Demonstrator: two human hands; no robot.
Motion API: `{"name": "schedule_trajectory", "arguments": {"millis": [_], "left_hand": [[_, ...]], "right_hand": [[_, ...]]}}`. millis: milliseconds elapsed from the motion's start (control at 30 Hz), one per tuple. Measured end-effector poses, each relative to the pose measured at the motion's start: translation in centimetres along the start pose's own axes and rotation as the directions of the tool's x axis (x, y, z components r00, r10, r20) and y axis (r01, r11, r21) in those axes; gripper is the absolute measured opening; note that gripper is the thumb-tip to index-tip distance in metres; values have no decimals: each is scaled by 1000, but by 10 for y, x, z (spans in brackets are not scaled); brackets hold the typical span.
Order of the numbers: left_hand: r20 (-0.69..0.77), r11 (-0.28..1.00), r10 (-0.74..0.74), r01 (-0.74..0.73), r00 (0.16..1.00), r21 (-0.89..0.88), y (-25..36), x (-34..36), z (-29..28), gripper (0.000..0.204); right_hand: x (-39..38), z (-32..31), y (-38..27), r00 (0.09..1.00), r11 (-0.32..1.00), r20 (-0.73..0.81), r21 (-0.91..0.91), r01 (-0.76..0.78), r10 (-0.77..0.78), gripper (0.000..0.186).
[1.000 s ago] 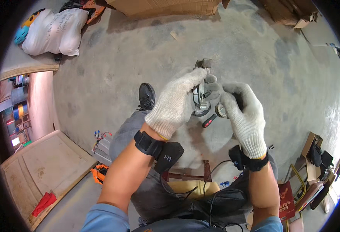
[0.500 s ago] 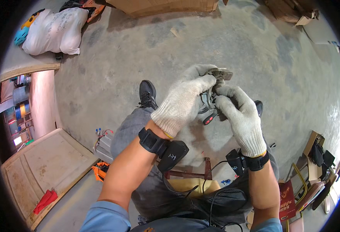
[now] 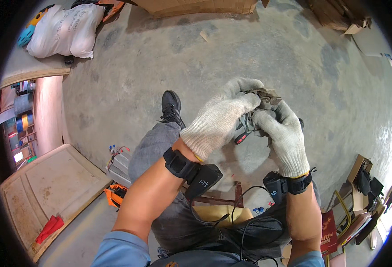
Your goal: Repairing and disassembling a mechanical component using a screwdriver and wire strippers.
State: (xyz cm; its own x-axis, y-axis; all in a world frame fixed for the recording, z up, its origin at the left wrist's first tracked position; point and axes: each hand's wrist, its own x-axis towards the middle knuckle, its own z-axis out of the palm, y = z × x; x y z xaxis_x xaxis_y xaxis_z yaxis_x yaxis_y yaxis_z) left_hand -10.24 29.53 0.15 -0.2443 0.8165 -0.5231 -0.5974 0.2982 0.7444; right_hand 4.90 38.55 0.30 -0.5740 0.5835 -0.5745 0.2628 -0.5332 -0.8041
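Above the person's lap, both white knit-gloved hands clamp a small grey metal assembly [image 3: 262,103] with a red-tipped part. The left hand [image 3: 220,120] now covers the assembly from above, fingers curled shut on it, having rotated over it within the last second. The right hand [image 3: 285,135] supports it from below, thumb pressed at the top. The assembly sits higher and further right than before, which suggests repositioning for a better grip. Grey concrete floor [image 3: 160,58] lies beneath.

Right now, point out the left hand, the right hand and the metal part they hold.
left hand [image 3: 220,122], head view, back of glove
right hand [image 3: 287,138], head view, back of glove
metal part [image 3: 267,98], head view, top edge
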Motion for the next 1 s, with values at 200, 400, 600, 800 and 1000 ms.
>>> {"name": "schedule_trajectory", "arguments": {"millis": [200, 400, 600, 800, 1000], "left_hand": [[-2, 996, 40, -40, 999, 86, -1, 0, 0, 35], [-10, 994, -69, 68, 998, -85, -7, 5, -7, 34], [-95, 994, -18, 28, 995, 104, -3, 5, 0, 37], [-242, 931, 1, 88, 970, 354, 3, 2, 2, 43], [-328, 683, 26, 223, 944, 696, -45, 27, -30, 51]], "right_hand": [[-2, -1, -13, 999, 984, 36, -175, -30, 37, 21], [-8, -2, -10, 981, 887, 40, -423, 187, -188, 19], [-5, -6, -4, 868, 570, 197, -685, 454, -455, 14], [0, -12, 4, 961, 681, -7, -707, 191, -278, 14], [7, -35, -7, 962, 844, -158, -526, 107, -221, 22]]}}
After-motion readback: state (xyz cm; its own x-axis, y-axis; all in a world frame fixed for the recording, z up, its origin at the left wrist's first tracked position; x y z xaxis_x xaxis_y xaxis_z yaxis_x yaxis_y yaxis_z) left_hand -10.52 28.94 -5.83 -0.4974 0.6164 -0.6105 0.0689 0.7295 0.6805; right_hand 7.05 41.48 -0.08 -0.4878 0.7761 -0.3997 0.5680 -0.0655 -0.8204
